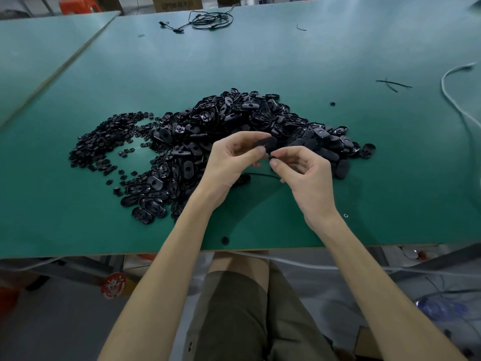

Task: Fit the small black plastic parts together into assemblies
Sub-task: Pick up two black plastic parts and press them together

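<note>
An oval black shell (266, 142) is held above the table's middle, pinched at its near end by the left hand (231, 162), thumb on top and fingers curled beneath, so that much of the shell is covered. Just beside it the right hand (307, 175) pinches a small black part (272, 156) between thumb and forefinger; only a sliver of it shows, its shape is too hidden to make out, and I cannot tell whether it touches the shell. Behind the hands lies a heap of oval shells (247, 118), with a spread of small round pieces (104, 142) to its left, both on the green table (338, 61). A thin black cord (263, 175) runs under the hands, partly hidden. Far back lies a tangled black cable (208, 22), and a white cable (450, 95) curves off the right edge. A cardboard box (177, 3), cut off at the top, bears print too blurred to read. Below the table a red round sticker (113, 285) shows a cartoon figure, unreadable.
</note>
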{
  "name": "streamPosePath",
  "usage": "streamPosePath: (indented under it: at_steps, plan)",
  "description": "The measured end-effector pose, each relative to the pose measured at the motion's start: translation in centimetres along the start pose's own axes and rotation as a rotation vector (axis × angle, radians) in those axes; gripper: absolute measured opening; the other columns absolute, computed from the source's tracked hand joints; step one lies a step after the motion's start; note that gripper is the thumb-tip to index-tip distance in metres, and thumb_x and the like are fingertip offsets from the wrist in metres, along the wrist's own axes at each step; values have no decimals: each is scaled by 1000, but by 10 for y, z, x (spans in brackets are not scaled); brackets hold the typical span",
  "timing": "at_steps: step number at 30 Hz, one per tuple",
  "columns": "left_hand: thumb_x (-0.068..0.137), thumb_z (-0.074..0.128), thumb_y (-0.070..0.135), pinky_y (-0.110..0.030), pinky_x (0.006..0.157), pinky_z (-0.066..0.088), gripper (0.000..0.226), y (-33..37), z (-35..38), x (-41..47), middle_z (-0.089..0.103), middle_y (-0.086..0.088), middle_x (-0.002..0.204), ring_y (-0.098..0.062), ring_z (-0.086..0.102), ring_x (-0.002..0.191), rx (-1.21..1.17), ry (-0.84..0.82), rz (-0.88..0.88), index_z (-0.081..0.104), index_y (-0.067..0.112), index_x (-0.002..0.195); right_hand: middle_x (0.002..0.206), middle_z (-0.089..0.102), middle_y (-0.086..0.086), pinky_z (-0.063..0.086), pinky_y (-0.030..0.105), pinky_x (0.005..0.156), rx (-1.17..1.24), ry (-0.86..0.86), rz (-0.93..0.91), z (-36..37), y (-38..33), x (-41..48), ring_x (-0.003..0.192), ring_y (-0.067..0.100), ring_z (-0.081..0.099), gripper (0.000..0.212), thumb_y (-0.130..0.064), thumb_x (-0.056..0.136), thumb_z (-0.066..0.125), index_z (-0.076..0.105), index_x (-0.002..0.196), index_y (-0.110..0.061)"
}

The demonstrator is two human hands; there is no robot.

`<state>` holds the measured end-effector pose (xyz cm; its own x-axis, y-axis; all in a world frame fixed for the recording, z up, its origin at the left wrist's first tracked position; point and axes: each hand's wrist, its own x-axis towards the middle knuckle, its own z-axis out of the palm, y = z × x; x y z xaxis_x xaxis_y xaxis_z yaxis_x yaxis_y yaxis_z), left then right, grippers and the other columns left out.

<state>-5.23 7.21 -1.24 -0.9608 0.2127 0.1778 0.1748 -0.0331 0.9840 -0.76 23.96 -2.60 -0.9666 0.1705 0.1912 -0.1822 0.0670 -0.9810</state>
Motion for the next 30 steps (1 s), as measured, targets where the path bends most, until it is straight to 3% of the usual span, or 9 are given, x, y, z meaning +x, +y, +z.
streamPosePath:
  at_steps: [3, 14, 19, 22, 25, 28, 30]
  plan:
    - [95, 70, 0, -29, 83, 56, 26, 0, 1, 0, 78, -11, 111, -16, 69, 89, 59, -32, 6, 75, 7, 119, 93, 79, -3, 57, 35, 80, 19, 20, 9, 0, 0, 0, 91, 18, 74, 14, -11, 92, 78, 77, 96, -24]
    - [94, 74, 6, -30, 88, 57, 24, 0, -1, -2, 77, -19, 105, -18, 67, 81, 17, -81, -6, 77, 9, 118, 92, 78, 5, 54, 23, 67, 111, 107, 22, -1, -2, -2, 88, 25, 75, 12, -11, 92, 79, 71, 96, -19]
    - [93, 74, 3, -28, 84, 56, 22, 1, 1, -2, 78, -14, 105, -21, 69, 88, 4, -94, -19, 76, 10, 114, 90, 78, 6, 54, 23, 65, 120, 113, 18, -1, -3, -1, 87, 27, 75, 11, -11, 92, 79, 71, 94, -18]
    - [93, 72, -3, -29, 84, 57, 22, 1, 3, -4, 75, -2, 93, -19, 72, 91, -4, -122, -41, 74, 9, 111, 91, 78, 6, 54, 26, 66, 119, 117, 15, -1, -2, -1, 87, 26, 75, 12, -11, 91, 79, 70, 93, -18]
    - [96, 67, -5, -27, 83, 57, 28, 3, 6, -5, 76, -2, 92, -14, 72, 84, 15, -149, -50, 70, 1, 122, 91, 78, 2, 55, 27, 69, 102, 111, 13, -1, -2, -1, 89, 27, 74, 12, -10, 91, 79, 73, 93, -21]
    - [98, 61, -10, -38, 93, 59, 41, 5, 8, -6, 74, -8, 95, -20, 71, 91, 36, -185, -42, 63, 3, 137, 87, 77, -3, 54, 22, 64, 120, 109, 10, -2, -3, -2, 82, 16, 73, 13, -9, 91, 79, 73, 92, -21]
    - [98, 59, -11, -43, 97, 58, 41, 5, 8, -5, 73, -12, 95, -23, 70, 93, 30, -193, -39, 65, 3, 136, 87, 77, -4, 54, 21, 63, 126, 98, 9, -2, -4, -2, 82, 12, 72, 13, -8, 91, 79, 73, 92, -20]
